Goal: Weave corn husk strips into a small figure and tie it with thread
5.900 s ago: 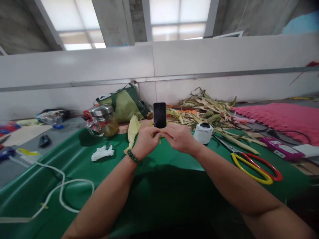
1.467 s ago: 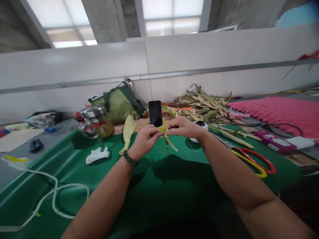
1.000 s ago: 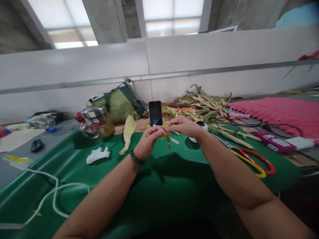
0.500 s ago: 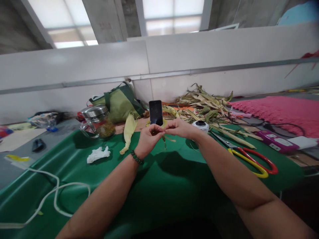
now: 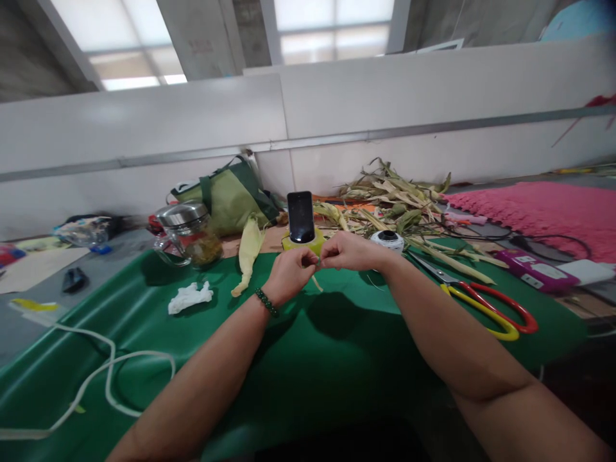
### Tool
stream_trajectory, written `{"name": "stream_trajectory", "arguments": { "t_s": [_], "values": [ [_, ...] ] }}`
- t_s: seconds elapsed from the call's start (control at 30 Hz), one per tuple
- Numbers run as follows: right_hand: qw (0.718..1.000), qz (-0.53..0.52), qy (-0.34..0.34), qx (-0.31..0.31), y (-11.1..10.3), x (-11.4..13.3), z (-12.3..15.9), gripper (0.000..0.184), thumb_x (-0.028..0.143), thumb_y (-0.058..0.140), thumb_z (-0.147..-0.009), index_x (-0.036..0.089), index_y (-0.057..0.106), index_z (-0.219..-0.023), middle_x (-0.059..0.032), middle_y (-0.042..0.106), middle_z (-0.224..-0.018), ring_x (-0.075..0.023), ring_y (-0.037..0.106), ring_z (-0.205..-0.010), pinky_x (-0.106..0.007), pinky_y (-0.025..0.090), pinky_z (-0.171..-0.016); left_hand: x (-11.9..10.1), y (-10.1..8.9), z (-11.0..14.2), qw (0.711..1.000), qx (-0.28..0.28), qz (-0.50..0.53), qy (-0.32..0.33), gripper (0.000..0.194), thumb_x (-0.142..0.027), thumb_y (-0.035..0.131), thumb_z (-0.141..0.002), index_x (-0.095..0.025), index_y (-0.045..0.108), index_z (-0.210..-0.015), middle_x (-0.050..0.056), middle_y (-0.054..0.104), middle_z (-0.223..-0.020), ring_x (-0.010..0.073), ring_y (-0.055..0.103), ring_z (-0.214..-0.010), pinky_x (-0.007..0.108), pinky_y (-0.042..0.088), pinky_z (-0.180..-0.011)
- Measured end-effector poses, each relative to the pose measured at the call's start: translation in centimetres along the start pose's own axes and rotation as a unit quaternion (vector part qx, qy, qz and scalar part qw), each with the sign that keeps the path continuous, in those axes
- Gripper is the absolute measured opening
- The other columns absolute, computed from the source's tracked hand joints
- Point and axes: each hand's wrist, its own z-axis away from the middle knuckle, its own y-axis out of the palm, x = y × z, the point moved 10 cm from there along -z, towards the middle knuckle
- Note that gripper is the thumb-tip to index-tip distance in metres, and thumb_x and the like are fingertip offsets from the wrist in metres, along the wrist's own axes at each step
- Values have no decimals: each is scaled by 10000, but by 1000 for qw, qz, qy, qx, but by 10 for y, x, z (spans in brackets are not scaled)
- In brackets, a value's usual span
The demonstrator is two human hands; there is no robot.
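My left hand (image 5: 290,274), a green bead bracelet on its wrist, is closed in a pinch. Facing it, my right hand (image 5: 347,251) pinches too, the fingertips of both almost meeting. Between them is a thin strip of corn husk (image 5: 316,283), its pale end hanging below the fingers; the pinched part is mostly hidden. Just behind the hands a phone (image 5: 301,218) stands upright at a yellow roll-shaped base (image 5: 314,244). Beyond my right wrist sits a white spool of thread (image 5: 387,241), a loose thread trailing from it.
Scissors (image 5: 491,308) with red and yellow handles lie right, beside husk strips and a husk pile (image 5: 394,192). A pale husk (image 5: 250,253), crumpled tissue (image 5: 190,298), glass jar (image 5: 195,244) and green bag (image 5: 235,199) are left. White cord (image 5: 111,359) crosses the green cover (image 5: 312,385).
Both hands have sunk slightly, uncovering more of the yellow base. The knuckles have turned upward, and less of the husk strip shows below the fingers.
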Motion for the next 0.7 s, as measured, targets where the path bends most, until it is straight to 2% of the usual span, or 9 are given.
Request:
{"name": "stream_trajectory", "arguments": {
  "t_s": [0.1,0.17,0.33,0.4,0.5,0.57,0.63,0.7],
  "values": [
    [999,37,-14,22,8,2,-2,134,209,613,-746,133,677,-656,27,544,-559,-85,441,-541,-215,299,-537,-1,12,0,998,20,-52,-1,150,-163,665,-661,-193,590,-535,23,623,-577,174,559,-589,271,376,-571],
    [997,76,0,3,6,-1,-5,117,164,603,-755,143,702,-695,9,587,-608,-99,471,-582,-220,304,-561,4,20,0,998,42,-49,-12,148,-181,672,-660,-188,590,-537,26,627,-588,175,563,-598,270,372,-573],
    [982,157,0,-107,-16,-3,-8,139,176,586,-806,149,721,-819,-66,640,-861,-147,514,-763,-237,313,-632,31,37,-3,981,147,92,-90,75,-172,652,-646,-157,628,-577,9,628,-573,136,549,-554,258,401,-580],
    [980,140,-12,-142,-24,0,-5,145,211,586,-819,136,704,-782,-57,610,-825,-137,492,-736,-236,301,-620,40,36,-4,966,160,159,-125,74,-190,681,-625,-147,636,-586,8,627,-564,125,549,-545,257,423,-589],
    [990,93,-13,-103,-20,0,-3,321,320,558,-841,137,617,-584,14,468,-573,-93,375,-557,-244,236,-542,49,34,-3,943,164,232,-171,130,-226,737,-588,-136,654,-632,20,653,-601,125,577,-569,262,457,-609],
    [995,85,-8,-54,-11,1,-3,371,309,540,-835,143,552,-503,41,366,-492,-77,290,-500,-254,196,-521,50,33,-2,935,167,256,-178,177,-251,764,-570,-132,658,-647,24,660,-617,124,586,-581,264,467,-618],
    [996,93,-6,-11,0,3,-3,317,234,542,-801,144,552,-498,44,368,-478,-75,279,-494,-261,191,-526,49,31,-3,935,163,263,-173,189,-264,769,-568,-133,658,-645,20,658,-610,119,581,-576,260,469,-616],
    [994,109,3,-17,1,2,-4,266,184,530,-781,144,577,-522,29,428,-495,-86,318,-510,-266,207,-538,47,27,-5,941,150,255,-162,170,-261,757,-580,-136,659,-639,12,654,-597,113,573,-567,254,466,-614]
  ]
}}
